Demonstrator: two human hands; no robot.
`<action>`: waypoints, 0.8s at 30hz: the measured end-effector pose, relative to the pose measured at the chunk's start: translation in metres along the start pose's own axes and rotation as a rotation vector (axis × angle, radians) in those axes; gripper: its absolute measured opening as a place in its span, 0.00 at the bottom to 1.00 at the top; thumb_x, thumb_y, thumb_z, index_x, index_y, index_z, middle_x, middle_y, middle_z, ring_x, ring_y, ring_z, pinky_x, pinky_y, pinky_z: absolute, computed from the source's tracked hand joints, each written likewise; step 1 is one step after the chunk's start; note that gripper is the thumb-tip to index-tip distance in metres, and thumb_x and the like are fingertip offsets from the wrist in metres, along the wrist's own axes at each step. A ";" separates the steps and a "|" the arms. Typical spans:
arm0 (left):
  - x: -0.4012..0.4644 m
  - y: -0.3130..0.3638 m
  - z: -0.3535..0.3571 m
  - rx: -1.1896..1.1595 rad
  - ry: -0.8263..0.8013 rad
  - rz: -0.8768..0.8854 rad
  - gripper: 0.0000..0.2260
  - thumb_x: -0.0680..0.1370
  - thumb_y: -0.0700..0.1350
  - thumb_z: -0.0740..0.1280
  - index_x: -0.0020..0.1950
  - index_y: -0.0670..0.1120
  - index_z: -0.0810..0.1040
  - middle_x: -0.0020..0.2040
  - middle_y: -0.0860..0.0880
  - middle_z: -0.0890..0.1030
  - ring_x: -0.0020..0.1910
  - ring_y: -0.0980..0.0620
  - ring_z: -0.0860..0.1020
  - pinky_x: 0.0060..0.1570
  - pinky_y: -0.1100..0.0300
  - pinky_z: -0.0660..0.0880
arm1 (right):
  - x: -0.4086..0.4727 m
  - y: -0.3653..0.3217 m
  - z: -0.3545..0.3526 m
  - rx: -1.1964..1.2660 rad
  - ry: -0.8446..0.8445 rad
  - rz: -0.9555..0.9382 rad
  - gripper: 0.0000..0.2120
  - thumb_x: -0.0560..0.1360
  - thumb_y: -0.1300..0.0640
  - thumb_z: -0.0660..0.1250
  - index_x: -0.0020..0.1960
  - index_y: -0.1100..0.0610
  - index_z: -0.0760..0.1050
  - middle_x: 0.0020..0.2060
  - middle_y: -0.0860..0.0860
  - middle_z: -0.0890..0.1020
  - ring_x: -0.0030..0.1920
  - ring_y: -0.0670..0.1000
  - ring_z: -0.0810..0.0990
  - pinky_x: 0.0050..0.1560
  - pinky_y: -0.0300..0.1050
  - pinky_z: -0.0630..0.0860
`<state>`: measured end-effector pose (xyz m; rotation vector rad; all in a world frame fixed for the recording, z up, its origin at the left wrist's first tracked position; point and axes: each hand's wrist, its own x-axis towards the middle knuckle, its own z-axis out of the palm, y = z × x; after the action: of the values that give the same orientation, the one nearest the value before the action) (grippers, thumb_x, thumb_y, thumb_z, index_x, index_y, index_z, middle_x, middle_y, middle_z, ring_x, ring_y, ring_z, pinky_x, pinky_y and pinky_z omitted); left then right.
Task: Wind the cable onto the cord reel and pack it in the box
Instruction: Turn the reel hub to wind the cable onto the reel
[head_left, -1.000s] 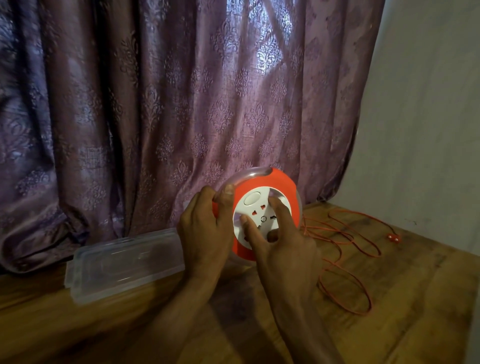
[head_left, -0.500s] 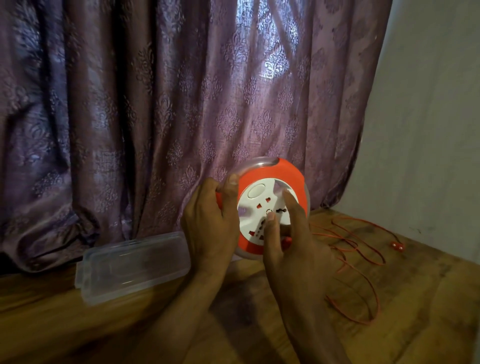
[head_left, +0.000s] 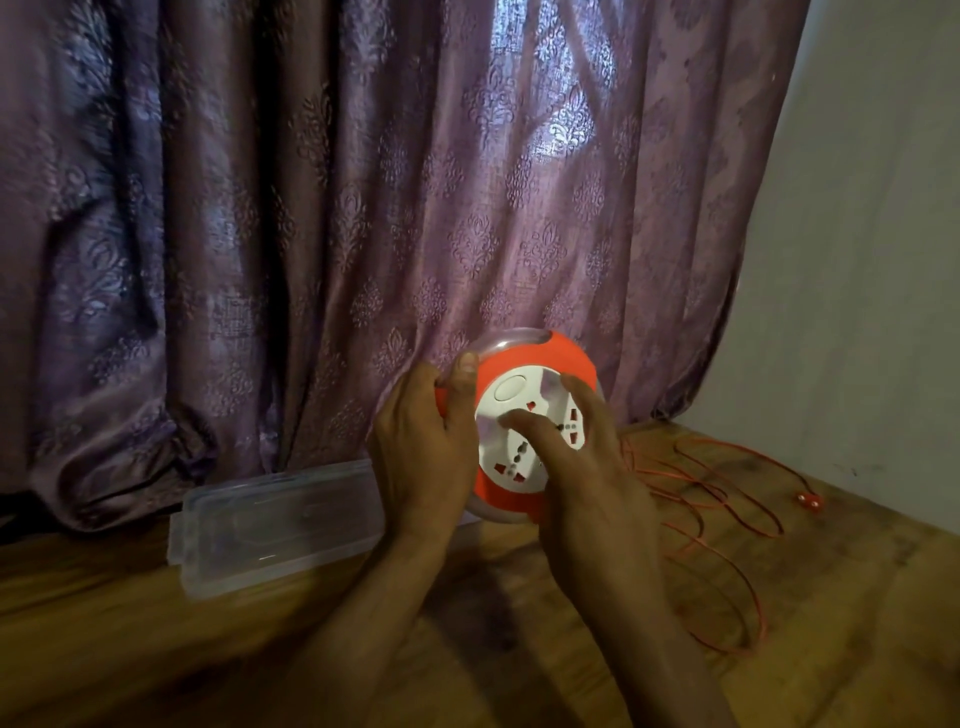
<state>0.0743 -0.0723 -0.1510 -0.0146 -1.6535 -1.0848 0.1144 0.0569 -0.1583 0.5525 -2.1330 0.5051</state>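
While the left hand (head_left: 421, 447) grips the cord reel (head_left: 530, 415), right hand (head_left: 587, 483) fingers (head_left: 535, 423) press its face.

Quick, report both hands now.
Left hand: closed on the cord reel's rim.
Right hand: open, fingertips pressing the reel's white face.

One head-worn view looks forward and down from just above the person's forearms, close over the wooden table (head_left: 156, 649). It faces the table's far edge, where a curtain (head_left: 311, 208) hangs, and takes in the far right corner beside a wall (head_left: 857, 260). The wide lens bows the edges.
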 end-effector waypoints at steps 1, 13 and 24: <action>0.000 0.000 0.000 0.000 -0.004 -0.001 0.21 0.78 0.65 0.53 0.35 0.49 0.64 0.31 0.54 0.69 0.34 0.49 0.70 0.37 0.58 0.59 | 0.000 0.000 0.000 0.006 -0.007 -0.017 0.25 0.70 0.56 0.57 0.63 0.35 0.67 0.74 0.46 0.60 0.53 0.54 0.79 0.32 0.37 0.69; -0.002 0.003 0.003 -0.010 -0.042 -0.017 0.26 0.76 0.68 0.52 0.37 0.45 0.65 0.33 0.48 0.72 0.36 0.45 0.72 0.38 0.55 0.64 | -0.004 0.013 0.007 -0.056 -0.092 -0.004 0.30 0.70 0.51 0.45 0.69 0.28 0.54 0.76 0.48 0.58 0.54 0.58 0.80 0.38 0.48 0.77; -0.009 0.009 0.007 -0.037 -0.030 0.024 0.23 0.76 0.65 0.55 0.37 0.46 0.66 0.32 0.52 0.71 0.35 0.47 0.70 0.37 0.54 0.67 | -0.002 0.010 0.012 0.066 0.232 0.301 0.30 0.68 0.30 0.63 0.67 0.38 0.68 0.42 0.46 0.82 0.41 0.52 0.82 0.39 0.50 0.78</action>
<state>0.0767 -0.0581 -0.1517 -0.0749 -1.6557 -1.1017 0.1023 0.0587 -0.1685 0.1958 -1.9882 0.7703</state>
